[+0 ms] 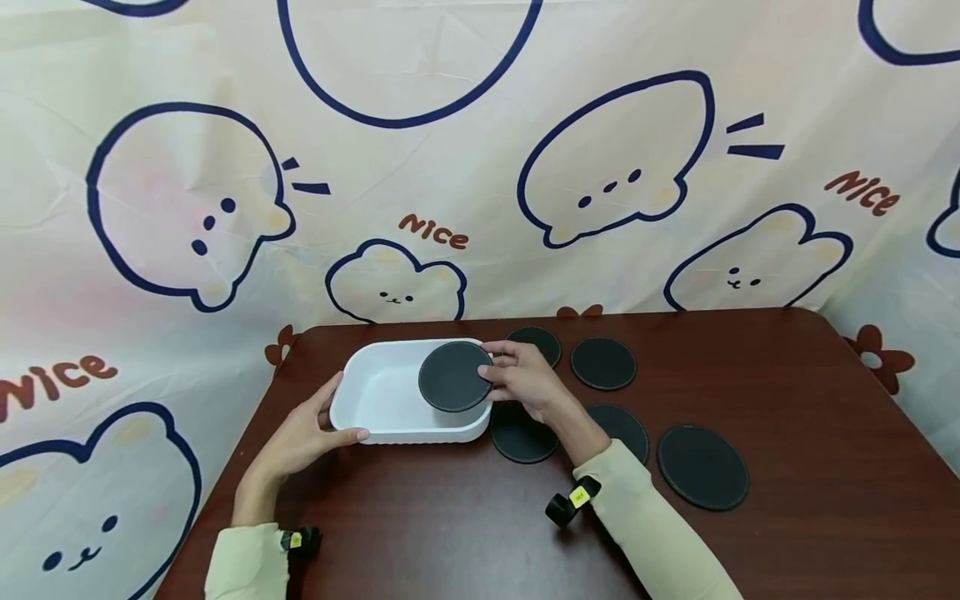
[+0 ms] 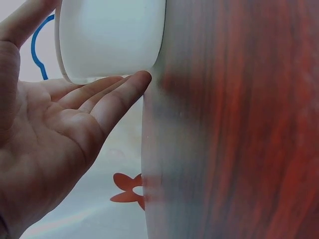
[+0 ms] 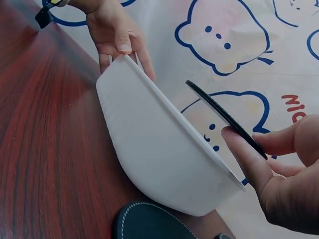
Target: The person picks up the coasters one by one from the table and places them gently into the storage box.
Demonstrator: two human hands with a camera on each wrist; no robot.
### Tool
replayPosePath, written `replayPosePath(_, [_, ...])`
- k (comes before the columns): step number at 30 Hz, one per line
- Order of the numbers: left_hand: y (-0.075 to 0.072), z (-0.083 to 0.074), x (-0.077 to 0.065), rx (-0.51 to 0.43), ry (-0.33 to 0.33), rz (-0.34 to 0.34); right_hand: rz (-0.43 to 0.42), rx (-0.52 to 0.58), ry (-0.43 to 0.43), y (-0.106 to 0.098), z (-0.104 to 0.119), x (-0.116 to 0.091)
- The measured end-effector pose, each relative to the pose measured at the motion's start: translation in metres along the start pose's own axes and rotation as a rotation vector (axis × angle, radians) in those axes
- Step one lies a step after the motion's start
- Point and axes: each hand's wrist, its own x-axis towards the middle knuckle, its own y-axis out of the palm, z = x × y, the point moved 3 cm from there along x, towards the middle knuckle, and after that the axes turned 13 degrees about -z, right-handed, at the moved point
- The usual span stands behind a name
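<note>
My right hand point(image 1: 525, 383) pinches a round black coaster point(image 1: 452, 377) by its edge, thumb on one face and fingers on the other. The coaster is held over the right half of a white rectangular dish point(image 1: 382, 392) with rounded corners. In the right wrist view the coaster point(image 3: 214, 105) is tilted and apart from the dish rim. At the dish's left end, my left hand point(image 1: 307, 433) grips it, the thumb at the near corner and the fingers along the outer wall. The left wrist view shows those fingers point(image 2: 122, 97) against the dish's end.
Several more black coasters lie flat on the dark wooden table point(image 1: 420, 517), right of the dish. The nearest coaster point(image 1: 523, 433) is close to the dish's right end; another coaster point(image 1: 702, 467) lies farthest right. A patterned cloth point(image 1: 480, 167) hangs behind the table.
</note>
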Motion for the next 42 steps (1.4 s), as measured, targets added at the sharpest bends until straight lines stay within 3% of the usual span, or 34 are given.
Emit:
replayPosePath(18, [0.001, -0.001, 0.000, 0.021, -0.004, 0.003, 0.010, -0.017, -0.019, 0.021, -0.006, 0.004])
replayPosePath(28, [-0.001, -0.001, 0.000, 0.023, -0.003, 0.005, 0.014, -0.158, -0.114, 0.028, -0.004, -0.001])
replayPosePath(34, [0.000, 0.001, 0.001, 0.028, 0.000, 0.004, -0.003, -0.202, -0.129, 0.030, -0.003, -0.003])
replayPosePath(42, [0.000, -0.001, 0.001, 0.033, 0.004, 0.002, -0.118, -0.553, -0.400, 0.025, 0.014, -0.012])
